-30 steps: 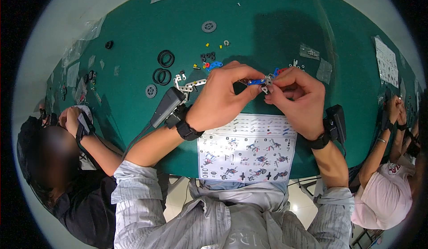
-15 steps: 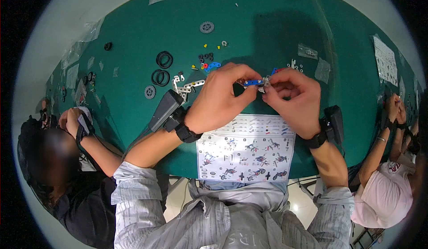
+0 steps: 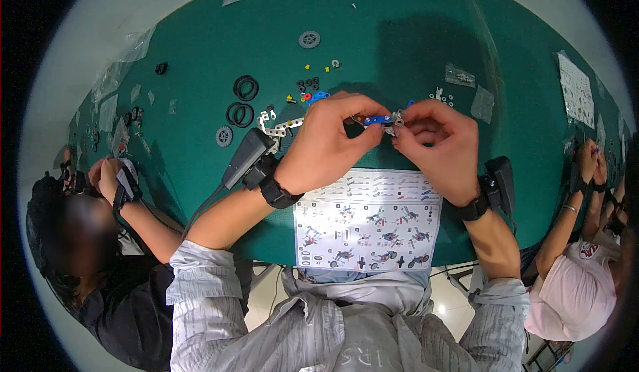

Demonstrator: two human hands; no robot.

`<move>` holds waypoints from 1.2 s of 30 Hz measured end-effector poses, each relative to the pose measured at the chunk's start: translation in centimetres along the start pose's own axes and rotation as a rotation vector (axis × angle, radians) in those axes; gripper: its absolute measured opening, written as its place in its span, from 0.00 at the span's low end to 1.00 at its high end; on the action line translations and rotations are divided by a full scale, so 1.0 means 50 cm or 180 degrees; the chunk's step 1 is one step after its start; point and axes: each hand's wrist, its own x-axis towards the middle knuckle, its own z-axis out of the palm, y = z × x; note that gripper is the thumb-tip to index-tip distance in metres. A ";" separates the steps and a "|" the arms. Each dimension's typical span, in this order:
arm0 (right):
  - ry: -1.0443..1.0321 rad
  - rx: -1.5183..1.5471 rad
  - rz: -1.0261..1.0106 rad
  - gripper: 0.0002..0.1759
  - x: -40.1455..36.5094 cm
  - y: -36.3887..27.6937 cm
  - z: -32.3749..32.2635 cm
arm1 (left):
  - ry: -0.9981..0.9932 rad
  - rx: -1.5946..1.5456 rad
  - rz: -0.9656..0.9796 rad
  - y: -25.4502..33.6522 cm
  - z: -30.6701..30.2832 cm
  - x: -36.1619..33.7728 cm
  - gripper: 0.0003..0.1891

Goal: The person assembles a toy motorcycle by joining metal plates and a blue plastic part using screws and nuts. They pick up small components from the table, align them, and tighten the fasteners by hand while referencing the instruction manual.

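Between my two hands, above the table, is a small toy-model assembly [image 3: 378,120] with a blue strip and silver metal pieces. My left hand [image 3: 329,144] is closed and pinches its blue end between thumb and fingers. At the silver end, my right hand [image 3: 440,147] is closed with thumb and index finger on the metal; its other fingers are curled. Below my hands lies a printed instruction sheet [image 3: 319,229] with picture steps. Silver perforated strips [image 3: 274,131] and a blue piece [image 3: 319,96] lie just beyond my left hand, partly hidden by it.
Black rubber rings [image 3: 245,88], a grey wheel [image 3: 309,39], another grey wheel [image 3: 224,136] and small black parts [image 3: 307,84] lie on the green table [image 3: 200,52]. Plastic bags [image 3: 459,75] are at the right. Other people's hands [image 3: 104,179] work at both sides.
The assembly has risen slightly and turned a little between my fingers. My hands have shifted only slightly, and both keep their pinch.
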 end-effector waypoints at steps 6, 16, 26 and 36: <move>-0.0032 0.0197 0.0179 0.06 -0.001 0.000 -0.002 | 0.0029 -0.0056 -0.0028 -0.002 0.003 0.001 0.09; -0.0099 0.0433 0.0212 0.05 -0.001 0.002 -0.004 | 0.0156 0.0050 0.0076 -0.005 0.007 -0.002 0.08; -0.0162 0.0417 0.0245 0.05 0.001 0.004 -0.009 | 0.0127 0.0178 0.0299 -0.003 0.005 -0.001 0.08; -0.0229 0.0341 0.0182 0.05 0.006 0.005 -0.017 | -0.0116 0.0173 0.0364 -0.006 -0.004 0.005 0.09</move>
